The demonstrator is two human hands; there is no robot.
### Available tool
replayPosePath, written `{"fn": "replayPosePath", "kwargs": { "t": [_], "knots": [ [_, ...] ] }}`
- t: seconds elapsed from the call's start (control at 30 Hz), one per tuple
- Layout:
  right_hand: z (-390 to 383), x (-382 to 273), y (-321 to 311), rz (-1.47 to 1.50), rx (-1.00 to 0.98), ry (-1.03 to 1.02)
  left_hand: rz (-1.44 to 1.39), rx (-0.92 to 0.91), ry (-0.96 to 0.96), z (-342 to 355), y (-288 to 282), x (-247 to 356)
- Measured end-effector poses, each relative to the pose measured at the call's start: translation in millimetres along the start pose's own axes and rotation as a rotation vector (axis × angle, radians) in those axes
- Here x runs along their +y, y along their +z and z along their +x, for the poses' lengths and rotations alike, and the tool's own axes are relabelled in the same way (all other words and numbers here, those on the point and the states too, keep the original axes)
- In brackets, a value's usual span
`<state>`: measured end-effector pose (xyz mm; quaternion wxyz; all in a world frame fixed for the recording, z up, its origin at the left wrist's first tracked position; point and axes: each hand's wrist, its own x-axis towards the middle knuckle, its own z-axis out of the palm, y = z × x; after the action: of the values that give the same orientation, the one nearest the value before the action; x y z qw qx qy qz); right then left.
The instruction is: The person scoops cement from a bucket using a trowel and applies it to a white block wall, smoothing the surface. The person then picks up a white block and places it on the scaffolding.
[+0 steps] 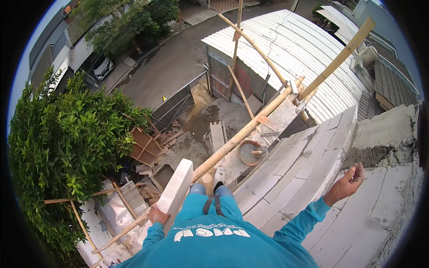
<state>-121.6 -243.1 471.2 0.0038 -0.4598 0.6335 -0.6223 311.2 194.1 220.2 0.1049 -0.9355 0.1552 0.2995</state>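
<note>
My left hand [158,215] is closed on a long white lightweight concrete block [177,184], which stands on end, tilted, beside my left leg. On the other side, my right hand [346,185] is raised in front of a wall of pale blocks [286,178]. Its fingers are loosely curled and somewhat apart, and I see nothing in them. Close to that hand, a band of wet grey mortar [371,155] lies along the blockwork. Ahead of my feet a round mortar pan [240,157] rests on the scaffold planks, with a handled tool [257,152] in it.
A bamboo rail [241,134] runs along the scaffold's outer edge, with a thick bamboo pole [337,58] rising at the right. Far below lie a yard [196,116] and rubble [172,134]. A leafy tree [71,147] fills the left; a corrugated roof [286,49] is ahead.
</note>
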Motion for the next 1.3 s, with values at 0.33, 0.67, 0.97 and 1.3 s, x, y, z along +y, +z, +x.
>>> {"fn": "replayPosePath", "kwargs": {
  "t": [0.33, 0.67, 0.97, 1.3],
  "knots": [
    [-275, -46, 198, 0.261, -1.639, -0.66, -0.174, 0.227, 0.078, -44, 15, 68],
    [-469, -35, 134, 0.227, -2.274, -1.681, -0.228, 0.372, 0.298, -62, -1, 66],
    [-477, -16, 130, 0.269, -2.411, -1.438, -0.211, 0.498, 0.459, -44, 2, 46],
    [-430, -39, 178, 0.165, -2.113, -1.608, -0.353, 0.537, 0.501, 7, -17, 100]
  ]
}}
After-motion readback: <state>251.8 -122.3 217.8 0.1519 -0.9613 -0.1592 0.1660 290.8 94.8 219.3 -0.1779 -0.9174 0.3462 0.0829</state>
